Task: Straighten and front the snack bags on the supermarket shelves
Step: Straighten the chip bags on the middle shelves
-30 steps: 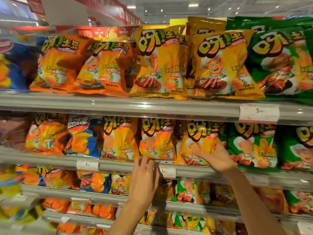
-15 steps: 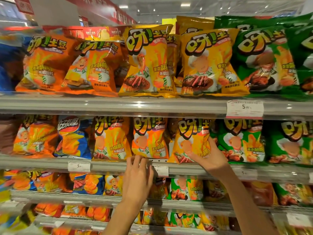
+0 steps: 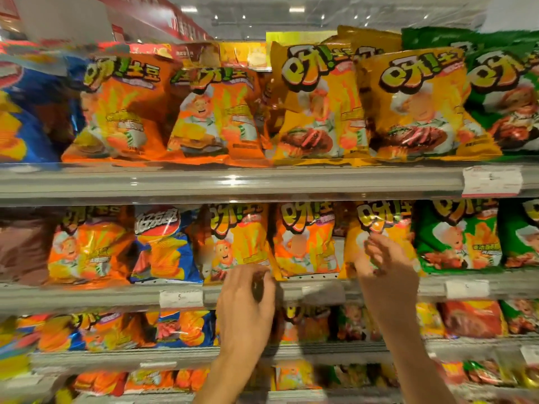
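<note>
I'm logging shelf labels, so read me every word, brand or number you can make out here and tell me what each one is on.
"5" on the white price tag on the second shelf rail.
"呀!土豆" in big lettering on the orange snack bag on the top shelf.
Blue bag logo: blurred, unreadable.
Top-right price tag: print too small to read.
Small print on all bags: blurred.

Grey metal shelves (image 3: 233, 182) run across in tiers, with white price tags (image 3: 491, 181) clipped on their edges. Ceiling lights (image 3: 295, 9) glow overhead beside red signage (image 3: 186, 27).
</note>
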`<state>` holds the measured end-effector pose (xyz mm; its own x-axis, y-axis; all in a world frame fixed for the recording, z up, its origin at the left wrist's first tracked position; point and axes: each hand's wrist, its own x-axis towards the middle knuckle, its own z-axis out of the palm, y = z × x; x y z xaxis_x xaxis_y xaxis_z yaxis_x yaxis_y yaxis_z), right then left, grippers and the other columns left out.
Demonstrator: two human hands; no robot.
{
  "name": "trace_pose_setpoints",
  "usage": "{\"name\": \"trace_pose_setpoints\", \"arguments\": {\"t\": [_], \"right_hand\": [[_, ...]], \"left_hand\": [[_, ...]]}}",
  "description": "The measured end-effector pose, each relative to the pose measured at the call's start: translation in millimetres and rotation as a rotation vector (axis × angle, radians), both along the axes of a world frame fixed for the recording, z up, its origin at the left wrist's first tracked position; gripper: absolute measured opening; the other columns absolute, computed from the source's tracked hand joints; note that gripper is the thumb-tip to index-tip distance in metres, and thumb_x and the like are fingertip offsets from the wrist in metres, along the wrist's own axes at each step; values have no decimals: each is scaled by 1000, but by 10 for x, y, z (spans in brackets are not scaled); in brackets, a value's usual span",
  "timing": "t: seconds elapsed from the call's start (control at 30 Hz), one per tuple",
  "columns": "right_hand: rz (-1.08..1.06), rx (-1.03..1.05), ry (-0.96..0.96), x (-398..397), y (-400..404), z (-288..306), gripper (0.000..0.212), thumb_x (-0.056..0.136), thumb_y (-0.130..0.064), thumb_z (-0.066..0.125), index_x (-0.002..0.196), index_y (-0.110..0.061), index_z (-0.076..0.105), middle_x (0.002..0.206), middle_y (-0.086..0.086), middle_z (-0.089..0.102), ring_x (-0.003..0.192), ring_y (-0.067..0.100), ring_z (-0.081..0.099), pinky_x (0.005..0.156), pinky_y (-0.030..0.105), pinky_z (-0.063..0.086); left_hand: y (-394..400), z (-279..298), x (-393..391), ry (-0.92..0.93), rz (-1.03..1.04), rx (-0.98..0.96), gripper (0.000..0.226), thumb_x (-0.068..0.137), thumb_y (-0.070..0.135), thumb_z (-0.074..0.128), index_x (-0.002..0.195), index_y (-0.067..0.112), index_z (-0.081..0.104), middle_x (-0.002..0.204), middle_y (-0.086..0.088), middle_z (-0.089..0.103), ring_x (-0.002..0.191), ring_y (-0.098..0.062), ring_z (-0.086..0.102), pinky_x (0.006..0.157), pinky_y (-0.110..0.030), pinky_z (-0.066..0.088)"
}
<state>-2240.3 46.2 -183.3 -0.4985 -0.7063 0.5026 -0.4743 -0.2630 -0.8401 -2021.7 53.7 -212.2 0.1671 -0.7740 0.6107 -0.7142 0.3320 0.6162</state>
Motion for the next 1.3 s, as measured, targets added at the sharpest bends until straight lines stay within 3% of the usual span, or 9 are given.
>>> {"name": "trace_pose_setpoints", "arguments": {"t": [0.2,0.47,0.57,0.7,0.77,0.87,1.0,1.17,1.3], "right_hand": [[7,153,64,435,-81,-186,48,86,-30,76,131,-17,64,130,-1,66,115,14,63,95,29,50],[208,253,60,458,-314,-146,86,82,-46,79,152,-18,37,141,-5,48,127,10,47,108,30,39],[312,286,33,382,-521,-129,97,76,-47,85,151,-16,31,137,-3,48,122,12,49,103,31,41],[461,383,15,241,-851,-99,108,51,-75,85,133,-19,44,128,-8,61,120,16,60,102,40,49],[548,450,-4,192,-971,-93,93,51,-72,87,129,-33,53,126,-14,67,117,9,63,103,39,51],[690,408,19,219,-1022,-59,38,69,-49,85,104,-50,70,107,-21,75,102,-1,70,82,15,56],[763,362,-56,269,-1013,-37,25,75,-33,83,99,-36,78,105,-7,78,100,6,73,78,14,55],[668,374,-94,296,-998,-74,14,78,-28,86,88,-35,79,91,-11,79,86,2,74,64,9,52],[602,379,-128,331,-982,-56,15,74,-33,88,86,-31,79,87,-13,78,83,2,74,62,9,51]], "left_hand": [[-132,45,608,155,48,-78,24,90,19,65,114,19,59,110,5,53,101,-11,53,85,-25,43],[-484,145,797,297,-195,380,107,71,62,73,153,17,20,151,-2,39,136,-19,41,112,-42,39],[-651,187,819,351,-263,496,122,58,65,75,153,21,14,144,3,40,125,-11,43,103,-28,37],[-841,225,887,338,-326,601,111,53,65,80,143,24,29,131,15,51,116,-5,53,91,-15,42],[-889,263,904,309,-360,631,100,57,61,83,135,25,34,129,17,53,112,-1,54,85,-8,42],[-949,289,933,308,-386,706,113,56,64,86,145,21,31,140,10,49,126,-10,49,108,-32,40],[-929,364,942,369,-425,728,107,52,62,89,139,17,47,130,1,64,122,-18,59,108,-45,44],[-857,409,876,453,-468,682,55,66,43,89,111,33,59,97,26,73,93,5,68,74,-8,52],[-817,498,823,562,-488,663,68,66,39,90,124,24,60,109,9,75,103,-8,70,96,-33,52]]}}
